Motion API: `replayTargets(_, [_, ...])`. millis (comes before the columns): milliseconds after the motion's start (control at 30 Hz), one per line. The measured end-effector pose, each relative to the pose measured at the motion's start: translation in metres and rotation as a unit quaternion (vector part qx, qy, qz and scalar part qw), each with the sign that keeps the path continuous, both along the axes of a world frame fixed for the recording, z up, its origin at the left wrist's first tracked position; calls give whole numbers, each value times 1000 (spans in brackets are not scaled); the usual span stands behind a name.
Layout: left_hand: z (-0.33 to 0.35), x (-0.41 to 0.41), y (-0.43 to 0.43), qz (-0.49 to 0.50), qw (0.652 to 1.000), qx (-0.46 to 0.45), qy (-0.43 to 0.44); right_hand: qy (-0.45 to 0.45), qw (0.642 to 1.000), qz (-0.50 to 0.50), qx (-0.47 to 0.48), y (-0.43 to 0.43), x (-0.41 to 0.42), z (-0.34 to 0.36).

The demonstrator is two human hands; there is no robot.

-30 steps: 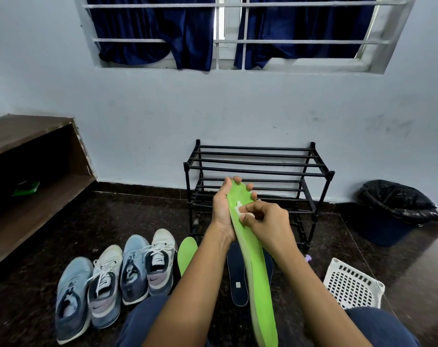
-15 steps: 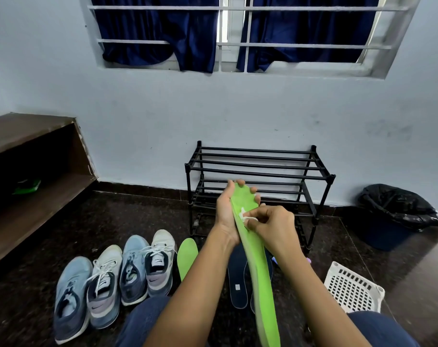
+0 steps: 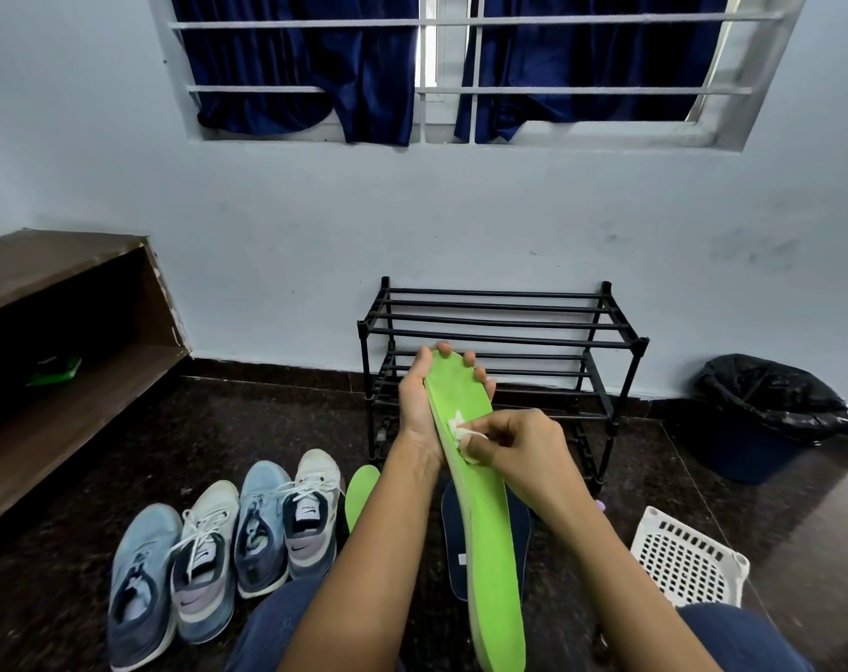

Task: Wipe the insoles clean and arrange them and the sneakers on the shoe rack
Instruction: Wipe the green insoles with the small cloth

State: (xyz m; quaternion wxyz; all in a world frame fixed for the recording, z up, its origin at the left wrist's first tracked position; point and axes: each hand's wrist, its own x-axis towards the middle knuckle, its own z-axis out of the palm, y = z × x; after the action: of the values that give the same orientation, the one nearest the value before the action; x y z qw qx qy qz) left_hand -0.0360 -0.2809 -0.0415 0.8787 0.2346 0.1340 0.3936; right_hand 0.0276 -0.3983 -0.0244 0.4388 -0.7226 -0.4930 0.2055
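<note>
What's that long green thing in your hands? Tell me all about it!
A bright green insole, long, thin and foam-like, with a paler edge. Its toe end points up and away, heel near the lap. The left hand grips the toe end; the right hand presses a small white wipe on it.

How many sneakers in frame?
4, in a row on the floor at left: far-left blue sneaker, white sneaker, second blue sneaker, rightmost white sneaker. None on the shoe rack; none seems hidden.

Green insole [image 3: 490,526] between both hands
</note>
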Motion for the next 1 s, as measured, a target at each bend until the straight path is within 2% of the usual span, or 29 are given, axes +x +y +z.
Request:
replayTargets(333, [-3, 12, -19, -33, 998, 15, 54, -22, 988, -129, 83, 16, 3, -12])
replayTargets(467, [-5, 5, -10, -23, 999, 12, 46, -1, 998, -59, 36, 14, 4, -10])
replayTargets(567, [-4, 0, -4, -6, 1000, 7, 26, 73, 997, 18, -4, 7, 5, -5])
replayTargets(633, [-3, -3, -1, -5, 1000, 9, 11, 101, 994, 30, -9, 3, 2, -3])
replayTargets(800, [0, 3, -6, -27, 999, 14, 8, 70, 997, -24, 23, 5, 2, -6])
replayTargets(1000, [-5, 15, -20, -47, 997, 0, 55, 6, 991, -112, 68, 13, 5, -7])
